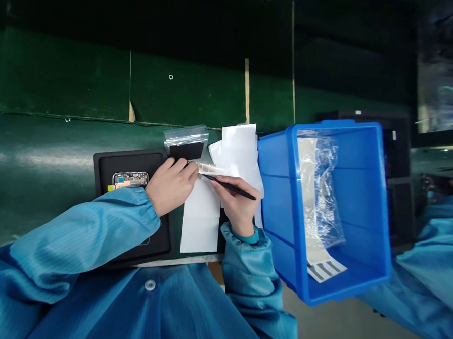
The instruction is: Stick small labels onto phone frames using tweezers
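Note:
My right hand (241, 200) is closed around black tweezers (235, 189), held like a pen with the tips pointing left. The tips meet a narrow, shiny sticker strip (210, 168). My left hand (173, 183) has its fingers bent together over the left end of that strip, hiding it. White sheets (201, 219) lie below the strip, and more white paper (238, 145) lies beyond. A clear zip bag (186, 134) with a dark piece in it sits just past my left fingers. Under my left forearm, an opened phone (131, 178) with its circuit board showing rests in a black tray (97, 170).
A blue bin (280, 187) stands tilted at my right, holding clear plastic film (327, 195) and a pale strip (306, 168). Green matting (64, 85) covers the bench. Beyond the bin are black trays (399, 199) and another person's blue sleeve (434, 261).

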Motion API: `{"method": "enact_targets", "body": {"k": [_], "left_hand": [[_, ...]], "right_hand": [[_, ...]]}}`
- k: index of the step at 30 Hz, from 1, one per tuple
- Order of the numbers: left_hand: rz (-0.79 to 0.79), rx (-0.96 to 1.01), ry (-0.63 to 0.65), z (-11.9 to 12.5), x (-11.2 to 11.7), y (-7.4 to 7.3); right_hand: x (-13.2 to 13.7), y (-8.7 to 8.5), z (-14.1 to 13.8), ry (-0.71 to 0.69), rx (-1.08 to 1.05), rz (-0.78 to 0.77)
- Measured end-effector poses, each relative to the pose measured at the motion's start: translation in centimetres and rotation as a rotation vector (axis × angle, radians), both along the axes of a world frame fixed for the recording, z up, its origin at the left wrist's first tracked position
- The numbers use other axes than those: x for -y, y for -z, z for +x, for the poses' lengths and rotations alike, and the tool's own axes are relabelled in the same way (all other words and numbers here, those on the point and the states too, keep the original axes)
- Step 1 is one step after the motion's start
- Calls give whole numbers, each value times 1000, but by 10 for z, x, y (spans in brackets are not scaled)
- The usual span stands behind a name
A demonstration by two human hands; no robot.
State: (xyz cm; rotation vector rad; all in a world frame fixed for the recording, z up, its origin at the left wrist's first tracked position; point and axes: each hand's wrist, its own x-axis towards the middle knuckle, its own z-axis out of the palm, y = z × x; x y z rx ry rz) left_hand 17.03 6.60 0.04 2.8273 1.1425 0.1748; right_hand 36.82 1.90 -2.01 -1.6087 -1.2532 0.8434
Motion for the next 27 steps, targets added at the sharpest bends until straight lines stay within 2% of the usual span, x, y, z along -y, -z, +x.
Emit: {"method": "enact_targets", "body": {"k": [3, 5, 10, 13, 17, 21, 27], "left_hand": [[-43, 35, -15, -1, -1, 0], [-109, 106, -45, -6, -3, -5], [-451, 415, -122, -30, -5, -33], [-603, 525, -136, -45, -4, -42], [-648, 592, -243, -63, 1, -43], [-703, 656, -349, -81, 8, -42], [-677, 690, -358, -94, 13, -41]], "right_hand": [[3, -10, 2, 27, 2, 41], [5, -18, 2, 36, -10, 56], [11, -35, -10, -43, -100, 43], [12, -41, -23, -82, -154, 21], [9, -41, -40, -91, -224, -60], [5, -38, -56, -159, -296, -121], [0, -37, -74, -213, -328, -165]]}}
